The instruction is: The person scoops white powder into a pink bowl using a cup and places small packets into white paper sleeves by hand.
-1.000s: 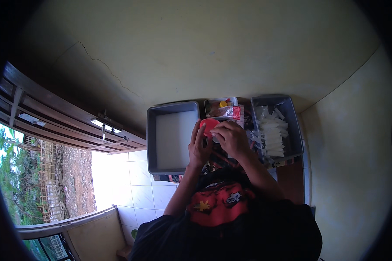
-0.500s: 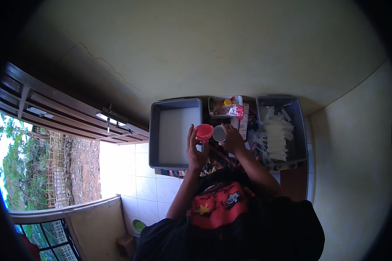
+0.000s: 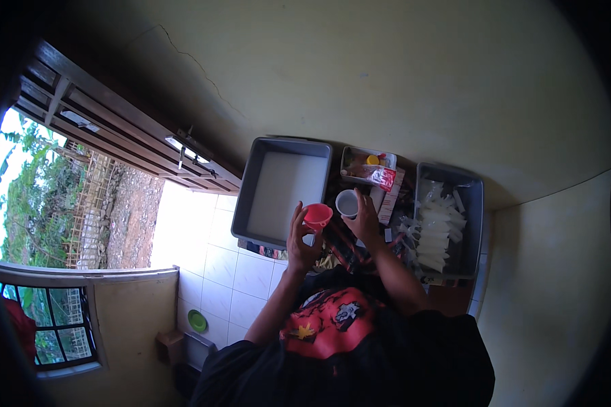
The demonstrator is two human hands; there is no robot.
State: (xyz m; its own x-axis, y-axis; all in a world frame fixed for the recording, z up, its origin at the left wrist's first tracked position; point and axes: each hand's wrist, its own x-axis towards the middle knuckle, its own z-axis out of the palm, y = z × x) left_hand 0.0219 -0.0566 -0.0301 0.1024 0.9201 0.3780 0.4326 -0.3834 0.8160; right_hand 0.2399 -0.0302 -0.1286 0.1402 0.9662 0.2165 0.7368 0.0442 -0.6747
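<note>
1. While the left hand (image 3: pixel 302 247) pinches a red funnel (image 3: pixel 317 216), its fingers are curled up the left side and its thumb is on the near side. Grip closed onto the piece, not spread.
2. Funnel is wide end up, mouth toward camera. Something pale (image 3: pixel 309 239) sits below it by the thumb; too small to identify.
3. Right hand (image 3: pixel 364 224) has a whitish cup (image 3: pixel 347 203), fingers wrapped on its right side, thumb near the bottom. Cup mouth faces camera; can't tell if anything is inside.
4. Cup and funnel are side by side, cup on the right, narrow gap, apart. Both are held up over the work area, between the two grey containers.
5. Left: grey tub (image 3: pixel 248 184), white contents (image 3: pixel 285 193) across its base. Funnel is near its right wall in this view.
6. Right: grey bin (image 3: pixel 470 230) with a stack of slim white-filled pouches (image 3: pixel 434 237), piled along its left part.
7. Between them, at the wall side: small container (image 3: pixel 355 180) with a yellow cap (image 3: pixel 373 161) and a red-and-white packet (image 3: pixel 384 178). Printed strip (image 3: pixel 390 201) lies just below, right of the cup.
8. Surroundings: white floor tiles (image 3: pixel 217 268), round green item (image 3: pixel 197 321) on the floor lower left, wooden door (image 3: pixel 115 139) standing open.
</note>
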